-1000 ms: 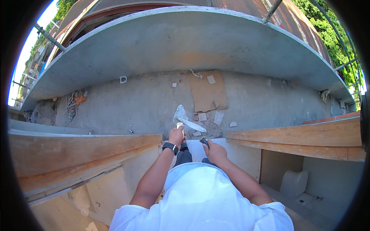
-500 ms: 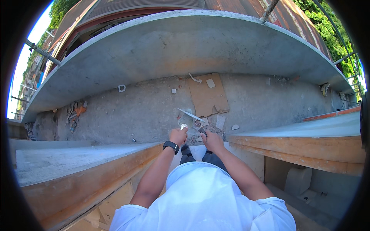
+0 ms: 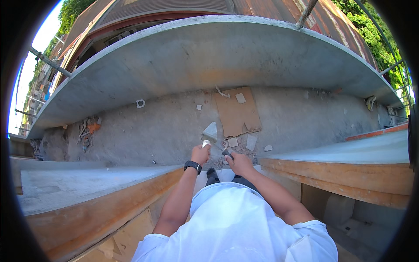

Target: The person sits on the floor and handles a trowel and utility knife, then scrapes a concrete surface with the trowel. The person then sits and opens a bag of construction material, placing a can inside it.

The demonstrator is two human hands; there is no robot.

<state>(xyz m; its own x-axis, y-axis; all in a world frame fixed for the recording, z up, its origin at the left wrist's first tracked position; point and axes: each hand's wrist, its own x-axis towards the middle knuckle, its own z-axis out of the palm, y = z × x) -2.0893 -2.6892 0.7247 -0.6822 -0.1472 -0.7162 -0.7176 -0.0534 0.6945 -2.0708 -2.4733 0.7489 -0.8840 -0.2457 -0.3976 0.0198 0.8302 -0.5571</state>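
My left hand (image 3: 200,153), with a black watch on its wrist, is closed around the pale handle of a trowel (image 3: 211,131). The trowel's grey pointed blade sticks up and away over the concrete floor (image 3: 144,131). Close beside it, my right hand (image 3: 239,163) grips a small dark object (image 3: 227,153) that I cannot identify. Both hands are held out in front of my white shirt, almost touching, above a patch of rubble and tile scraps (image 3: 242,144).
A brown cardboard sheet (image 3: 235,111) lies on the floor just beyond the hands. A curved concrete parapet (image 3: 209,52) bounds the far side. Wood-edged concrete ledges stand to my left (image 3: 87,187) and right (image 3: 349,161). Debris (image 3: 89,129) lies at far left.
The trowel blade has turned in my left hand and now shows its flat face smaller. My right hand has closed in beside the left. The ledges have shifted lower and outward in view.
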